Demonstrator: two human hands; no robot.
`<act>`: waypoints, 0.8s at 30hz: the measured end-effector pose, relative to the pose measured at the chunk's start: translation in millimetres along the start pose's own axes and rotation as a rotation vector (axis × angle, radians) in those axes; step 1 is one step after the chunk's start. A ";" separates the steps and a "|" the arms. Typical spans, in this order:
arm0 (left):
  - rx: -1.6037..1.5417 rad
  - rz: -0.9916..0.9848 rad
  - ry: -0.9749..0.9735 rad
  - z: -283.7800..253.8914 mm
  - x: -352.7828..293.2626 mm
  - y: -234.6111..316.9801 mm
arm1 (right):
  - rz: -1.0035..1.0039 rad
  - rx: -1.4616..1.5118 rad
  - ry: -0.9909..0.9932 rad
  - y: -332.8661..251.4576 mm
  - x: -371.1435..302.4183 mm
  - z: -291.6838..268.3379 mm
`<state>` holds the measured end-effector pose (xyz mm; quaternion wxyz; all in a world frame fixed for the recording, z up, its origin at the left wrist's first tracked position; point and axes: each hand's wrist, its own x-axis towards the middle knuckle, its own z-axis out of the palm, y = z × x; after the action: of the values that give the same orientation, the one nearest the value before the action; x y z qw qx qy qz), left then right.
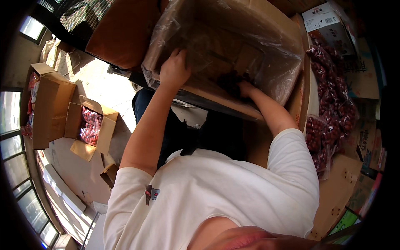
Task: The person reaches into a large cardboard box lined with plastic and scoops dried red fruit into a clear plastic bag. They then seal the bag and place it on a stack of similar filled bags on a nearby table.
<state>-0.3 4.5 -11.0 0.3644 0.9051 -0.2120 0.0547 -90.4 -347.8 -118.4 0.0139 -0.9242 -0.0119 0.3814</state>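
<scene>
Dates (233, 81) lie dark at the bottom of the lined box (266, 25), where our right hand (246, 88) digs among them, grip hidden, while our left hand (175, 68) clutches the liner at the box's near rim; next we'd likely lift a handful clear.

Large cardboard box (250, 21) tilted open, clear plastic liner (266, 54) inside, dark red fruit (231, 81) at bottom

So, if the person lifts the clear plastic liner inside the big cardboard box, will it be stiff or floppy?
Probably floppy: the plastic liner is wrinkled and drapes loosely over the rim of the cardboard box. It looks thin and glossy, so likely light and a little slippery. The left hand already presses a fold at the edge, so it would likely bunch rather than keep its shape.
</scene>
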 end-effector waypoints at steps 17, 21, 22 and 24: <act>-0.051 -0.042 -0.065 5.3 5.3 -2.9 | -0.213 0.534 0.383 -61.0 -36.3 -131.2; -0.073 -0.032 -0.080 4.4 5.4 -7.2 | -0.393 0.644 0.364 -141.0 -66.9 -191.5; -0.083 -0.030 -0.081 4.0 5.2 -7.3 | -0.412 0.637 0.370 -155.3 -70.5 -199.5; -0.095 -0.029 -0.089 3.7 5.2 -7.0 | -0.446 0.605 0.383 -174.6 -68.3 -202.2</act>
<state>7.2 4.7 -16.8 0.3980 0.8913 -0.2173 -0.0011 1.8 -178.9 79.1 0.3690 -0.9074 -0.0964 0.1767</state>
